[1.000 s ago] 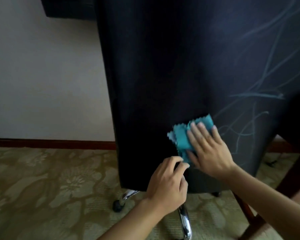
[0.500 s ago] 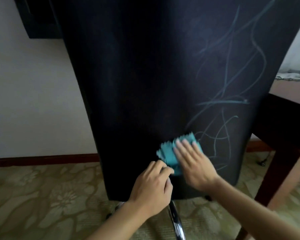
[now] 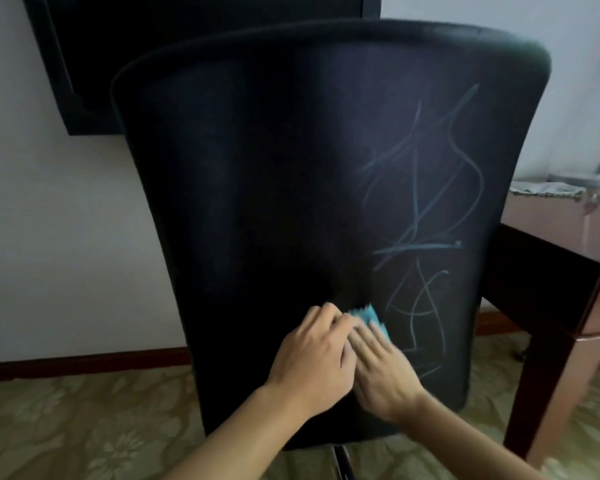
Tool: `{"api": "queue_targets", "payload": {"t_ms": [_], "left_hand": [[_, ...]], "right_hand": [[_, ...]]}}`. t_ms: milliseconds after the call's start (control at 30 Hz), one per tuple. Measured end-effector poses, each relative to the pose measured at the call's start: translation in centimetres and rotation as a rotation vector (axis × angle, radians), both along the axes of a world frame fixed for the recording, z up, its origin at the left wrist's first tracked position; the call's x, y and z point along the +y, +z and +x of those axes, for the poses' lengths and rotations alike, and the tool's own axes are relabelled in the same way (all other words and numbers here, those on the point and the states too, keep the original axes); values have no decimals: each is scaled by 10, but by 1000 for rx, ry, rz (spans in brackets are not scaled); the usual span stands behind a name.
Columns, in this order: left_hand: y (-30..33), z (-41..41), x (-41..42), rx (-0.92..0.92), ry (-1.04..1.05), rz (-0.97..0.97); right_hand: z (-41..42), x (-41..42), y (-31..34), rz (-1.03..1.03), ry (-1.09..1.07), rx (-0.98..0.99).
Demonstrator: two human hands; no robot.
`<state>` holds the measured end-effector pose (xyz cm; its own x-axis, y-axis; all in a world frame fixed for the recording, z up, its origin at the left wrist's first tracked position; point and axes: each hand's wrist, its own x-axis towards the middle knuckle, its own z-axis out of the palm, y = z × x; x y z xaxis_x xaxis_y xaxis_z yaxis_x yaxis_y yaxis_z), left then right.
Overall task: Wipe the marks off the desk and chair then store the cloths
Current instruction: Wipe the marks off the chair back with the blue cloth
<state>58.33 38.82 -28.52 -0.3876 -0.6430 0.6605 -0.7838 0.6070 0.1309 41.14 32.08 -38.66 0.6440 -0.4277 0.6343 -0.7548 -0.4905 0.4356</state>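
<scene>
Lower centre of frame: the left hand [image 3: 314, 358] and right hand [image 3: 383, 372] lie side by side, touching, against the back of a black office chair [image 3: 274, 202]. The right hand presses a teal cloth [image 3: 473, 315] flat with straight fingers; the left hand's fingers are curled, but whether they pinch the cloth cannot be told. Pale chalk-like marks [image 3: 426, 216] cover the backrest's right half. At right stands a wooden desk [image 3: 568, 306]; behind, a dark frame [image 3: 63, 81] on the wall.

chair back [image 3: 257, 220] centre, upright | marks [image 3: 426, 216] on its 3 o'clock half | both hands at 6 o'clock, touching, on cloth [image 3: 473, 315] against chair back | table [image 3: 548, 226] at 3 o'clock, behind chair | frame [image 3: 66, 64] on wall at 11 o'clock
</scene>
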Motion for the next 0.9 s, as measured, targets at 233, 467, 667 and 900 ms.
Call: {"api": "queue_targets", "payload": {"t_ms": [233,467,667,900], "left_hand": [[81,-12,-10,119,6,-155],[110,-12,-3,-49,-31,-230],[164,-15,-5,-21,-27,-328],[189,-8,-8,-80,85,-366]], "right_hand": [[14,-21,185,-207,-61,-496],[-7,-13,101,-190,-60,-171],[3,-22,273,-342,-120,-501],[16,-30,191,-266,-54,-259]]}}
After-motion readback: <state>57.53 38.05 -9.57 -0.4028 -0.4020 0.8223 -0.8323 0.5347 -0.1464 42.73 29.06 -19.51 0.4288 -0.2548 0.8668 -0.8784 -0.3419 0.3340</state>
